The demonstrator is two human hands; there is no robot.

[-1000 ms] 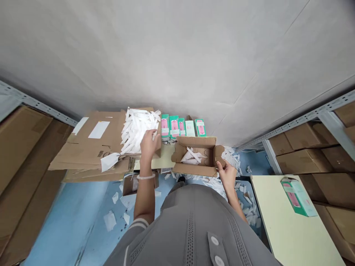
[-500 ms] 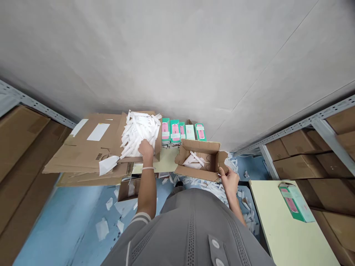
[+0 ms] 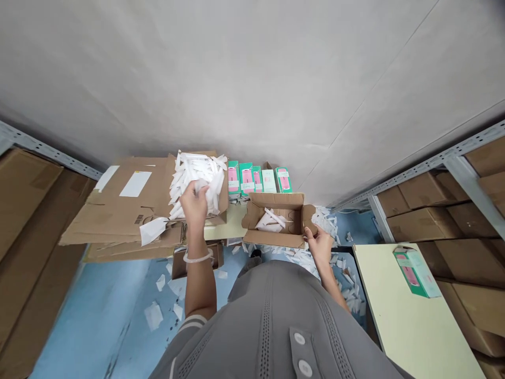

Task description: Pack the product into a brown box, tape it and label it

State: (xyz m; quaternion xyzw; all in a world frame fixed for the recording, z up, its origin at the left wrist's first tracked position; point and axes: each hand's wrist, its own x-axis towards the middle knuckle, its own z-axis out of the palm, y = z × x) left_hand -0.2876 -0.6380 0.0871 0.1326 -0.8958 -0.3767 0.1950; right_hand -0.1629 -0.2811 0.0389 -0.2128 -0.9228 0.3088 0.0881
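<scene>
My left hand [image 3: 193, 204] is closed on some white paper strips, just above the heap of folded white paper strips [image 3: 199, 166] that fills a cardboard carton. Part of what it grips blurs into the heap behind. My right hand [image 3: 320, 245] pinches the end flap of a small open cardboard box [image 3: 272, 240], thumb on top and the fingers partly hidden. Inside that box lie a few white paper strips [image 3: 273, 221], toward its left end.
Green and pink product boxes [image 3: 248, 179] stand in a row against the wall. Flattened cardboard [image 3: 106, 218] lies at left. Paper scraps [image 3: 153, 316] litter the blue floor. A pale table [image 3: 410, 331] at right bears a green box [image 3: 416, 273]. Carton-filled shelves [image 3: 450, 229] flank both sides.
My left hand has risen and shifted slightly left out of the heap, with paper strips in its grip. My right hand keeps its hold on the box flap. The whole view has shifted slightly.
</scene>
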